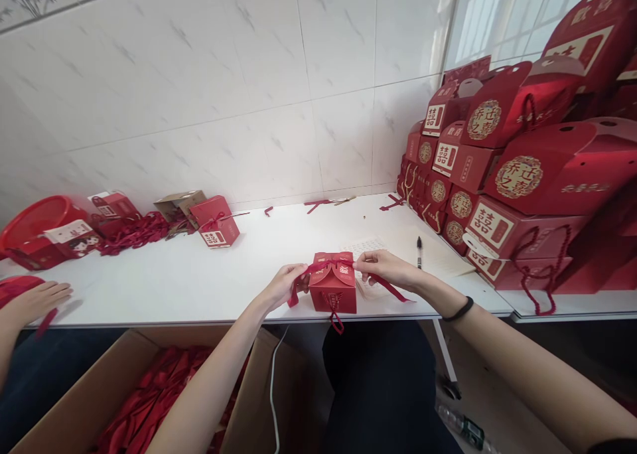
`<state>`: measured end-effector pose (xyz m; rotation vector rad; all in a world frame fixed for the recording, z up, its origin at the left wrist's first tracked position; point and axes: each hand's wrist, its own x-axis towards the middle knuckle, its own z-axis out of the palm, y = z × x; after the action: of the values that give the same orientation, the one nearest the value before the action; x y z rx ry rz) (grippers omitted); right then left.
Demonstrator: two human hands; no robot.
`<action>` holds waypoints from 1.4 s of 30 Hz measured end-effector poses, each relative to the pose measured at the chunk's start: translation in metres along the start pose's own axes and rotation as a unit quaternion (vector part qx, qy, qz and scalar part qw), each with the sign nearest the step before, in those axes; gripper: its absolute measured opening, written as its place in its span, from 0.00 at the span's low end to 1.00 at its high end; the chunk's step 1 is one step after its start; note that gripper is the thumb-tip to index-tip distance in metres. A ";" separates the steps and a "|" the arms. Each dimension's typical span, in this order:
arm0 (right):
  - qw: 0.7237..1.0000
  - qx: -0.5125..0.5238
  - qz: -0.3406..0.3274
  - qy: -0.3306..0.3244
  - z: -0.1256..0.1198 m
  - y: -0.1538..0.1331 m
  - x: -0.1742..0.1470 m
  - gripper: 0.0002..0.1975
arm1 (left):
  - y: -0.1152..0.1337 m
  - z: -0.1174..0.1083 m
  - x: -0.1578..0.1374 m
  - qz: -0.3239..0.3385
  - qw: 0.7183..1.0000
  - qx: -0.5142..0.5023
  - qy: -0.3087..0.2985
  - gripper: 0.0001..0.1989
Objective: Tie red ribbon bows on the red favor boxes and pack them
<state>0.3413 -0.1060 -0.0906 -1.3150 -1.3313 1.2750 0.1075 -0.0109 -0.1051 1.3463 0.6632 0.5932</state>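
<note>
A small red gift box point(332, 293) stands upright near the front edge of the white table point(279, 241). Dark red ribbon point(393, 288) runs across its top, and a twisted red cord loop point(337, 323) hangs down its front. At the box's left side, my left hand point(284, 285) pinches one end of the ribbon, whose tail droops below the fingers. On the opposite side my right hand point(381, 268) is closed on the other end, its tail trailing to the right. Both hands are close against the top of the box.
Stacked red gift boxes point(517, 175) fill the right side. A pen point(419, 251) and a printed sheet point(365, 245) lie nearby. Left are another tied box point(215, 222), a ribbon heap point(137, 235), a red basin point(40, 218) and a co-worker's hand point(42, 301). Below sits a carton point(74, 397) of ribbons.
</note>
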 end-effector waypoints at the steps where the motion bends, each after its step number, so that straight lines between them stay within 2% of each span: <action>1: 1.000 0.005 0.002 0.006 0.000 0.000 0.001 0.26 | 0.000 0.000 0.000 0.000 1.000 -0.002 0.004 0.24; 4: 1.000 0.024 -0.001 0.015 -0.001 0.001 0.005 0.28 | -0.001 0.000 0.001 -0.003 1.000 -0.006 0.012 0.24; 8: 0.999 0.035 -0.005 -0.005 -0.005 0.005 0.006 0.28 | -0.003 -0.002 0.000 -0.010 1.000 -0.004 0.009 0.26; 13: 0.999 -0.034 0.007 -0.032 -0.009 0.004 0.002 0.28 | -0.007 -0.006 0.001 -0.018 1.000 0.015 0.000 0.24; 20: 0.987 -0.152 -0.039 -0.031 -0.012 0.004 0.000 0.28 | -0.018 -0.012 0.004 -0.007 0.999 0.041 -0.001 0.25; 23: 0.981 -0.180 -0.059 -0.043 -0.014 0.005 0.000 0.27 | -0.022 -0.015 0.004 -0.002 0.999 0.048 -0.004 0.25; 27: 0.981 -0.183 -0.051 -0.028 -0.020 0.009 0.002 0.26 | -0.023 -0.015 0.002 0.002 0.999 0.046 -0.004 0.26; 32: 0.985 -0.160 -0.053 -0.035 -0.026 0.010 0.000 0.24 | -0.015 -0.008 -0.006 0.007 1.000 0.031 0.002 0.25; 39: 0.995 0.003 -0.092 -0.049 -0.010 -0.018 -0.008 0.21 | 0.010 -0.003 -0.014 0.036 0.999 0.029 -0.002 0.21; 42: 0.994 -0.061 -0.084 -0.031 -0.001 -0.030 -0.005 0.20 | 0.025 0.000 -0.014 0.039 0.999 0.031 -0.004 0.20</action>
<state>0.3388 -0.1086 -0.0599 -1.2249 -1.5502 1.1415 0.0976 -0.0176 -0.0791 1.4383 0.6280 0.6337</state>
